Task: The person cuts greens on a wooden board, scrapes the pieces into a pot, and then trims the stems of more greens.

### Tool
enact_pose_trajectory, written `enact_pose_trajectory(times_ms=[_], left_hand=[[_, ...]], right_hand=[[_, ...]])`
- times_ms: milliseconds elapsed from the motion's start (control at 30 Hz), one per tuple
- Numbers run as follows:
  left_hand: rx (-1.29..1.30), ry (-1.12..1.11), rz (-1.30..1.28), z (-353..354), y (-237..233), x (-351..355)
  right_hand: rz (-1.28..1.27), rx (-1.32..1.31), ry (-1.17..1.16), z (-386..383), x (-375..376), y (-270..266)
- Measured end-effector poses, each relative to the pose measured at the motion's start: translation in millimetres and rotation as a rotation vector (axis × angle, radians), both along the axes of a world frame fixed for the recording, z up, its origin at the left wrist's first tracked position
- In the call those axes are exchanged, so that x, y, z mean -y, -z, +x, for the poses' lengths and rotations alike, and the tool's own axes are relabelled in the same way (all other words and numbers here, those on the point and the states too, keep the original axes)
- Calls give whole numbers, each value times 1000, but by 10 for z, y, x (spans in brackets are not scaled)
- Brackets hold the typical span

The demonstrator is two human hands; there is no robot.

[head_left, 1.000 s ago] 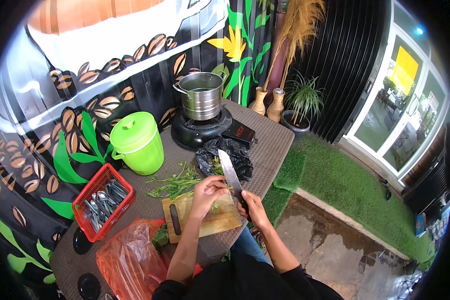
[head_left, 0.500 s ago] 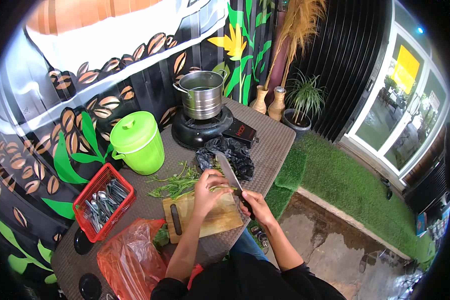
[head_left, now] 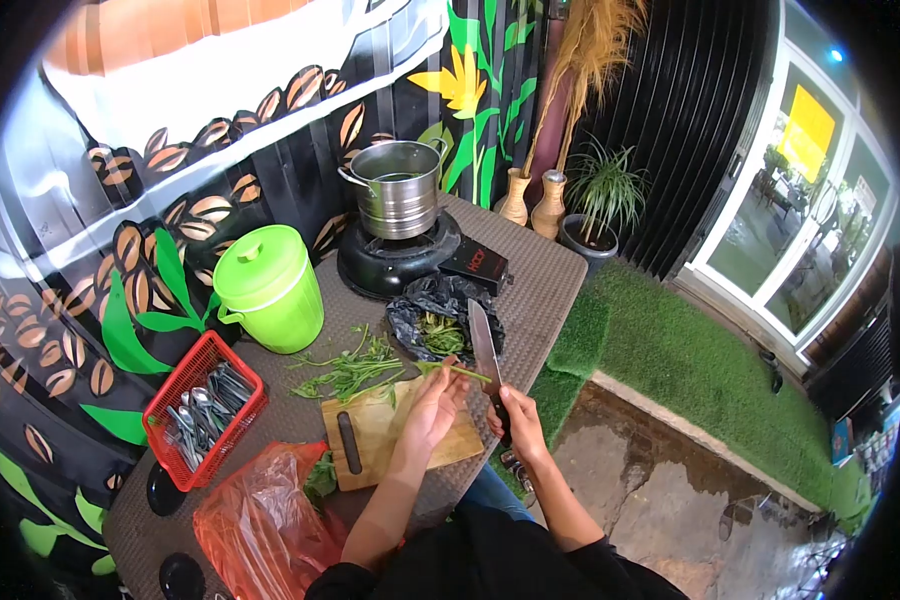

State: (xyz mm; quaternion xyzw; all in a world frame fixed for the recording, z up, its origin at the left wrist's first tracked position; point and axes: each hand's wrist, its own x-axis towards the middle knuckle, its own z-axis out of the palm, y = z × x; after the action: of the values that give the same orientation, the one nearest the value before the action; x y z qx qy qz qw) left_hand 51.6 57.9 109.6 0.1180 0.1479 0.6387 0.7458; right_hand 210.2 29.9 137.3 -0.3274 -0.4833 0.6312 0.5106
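My left hand is pinched around a green stem, held above the wooden cutting board. The stem's far end crosses the blade of a kitchen knife. My right hand grips the knife by its dark handle, blade pointing up and away from me. Beyond the hands lies a black plastic bag with cut greens in its opening. Leafy green stalks are spread on the table at the board's far left edge.
A steel pot stands on a black portable stove at the back. Leftward are a lidded green bucket, a red basket of cutlery and an orange plastic bag. The table's edge runs along the right.
My left hand has turned and shifted slightly right and down, uncovering the greens in the black bag. The knife now stands more upright, its blade farther right.
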Motion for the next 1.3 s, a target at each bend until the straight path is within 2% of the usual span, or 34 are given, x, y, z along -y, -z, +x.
enact_pose_trajectory(times_ms=[67, 233, 300, 400, 467, 533, 567, 667, 800, 900, 933, 1000, 1067, 1167, 1300], left_hand=[[-183, 6, 81, -66, 72, -56], [-189, -26, 113, -27, -128, 25], [-208, -39, 116, -23, -148, 39], [-196, -40, 106, -39, -201, 59], [-75, 11, -50, -68, -293, 68], [24, 48, -120, -133, -153, 3], [122, 87, -190, -160, -65, -37], [116, 87, -324, -180, 27, -85], [128, 105, -376, -205, 177, -130], [66, 102, -387, -187, 215, -154], [-29, 95, -378, -178, 229, -177], [-123, 91, -371, -169, 300, -246], [-331, 201, -380, -182, 457, -387], [-411, 274, -361, -210, 560, -492], [-531, 189, -248, -250, 585, -496]], right_hand=[[-11, -13, -17, 38, 23, 6], [-53, -68, -76, 39, 61, 62], [1, -63, -45, 7, 78, 53], [38, -40, -36, -5, 71, 23], [46, -33, -40, 0, 54, 30], [52, -24, -44, 24, 32, 45], [77, 70, -22, 46, 10, 48], [132, 241, 22, 98, -62, 108], [204, 484, 36, 213, -125, 109], [190, 610, 2, 293, -129, 98], [190, 610, 2, 296, -123, 80], [292, 744, 16, 315, -92, 3], [284, 804, 10, 317, -52, -124], [286, 872, 13, 331, -27, -157], [277, 932, 30, 335, -20, -132]])
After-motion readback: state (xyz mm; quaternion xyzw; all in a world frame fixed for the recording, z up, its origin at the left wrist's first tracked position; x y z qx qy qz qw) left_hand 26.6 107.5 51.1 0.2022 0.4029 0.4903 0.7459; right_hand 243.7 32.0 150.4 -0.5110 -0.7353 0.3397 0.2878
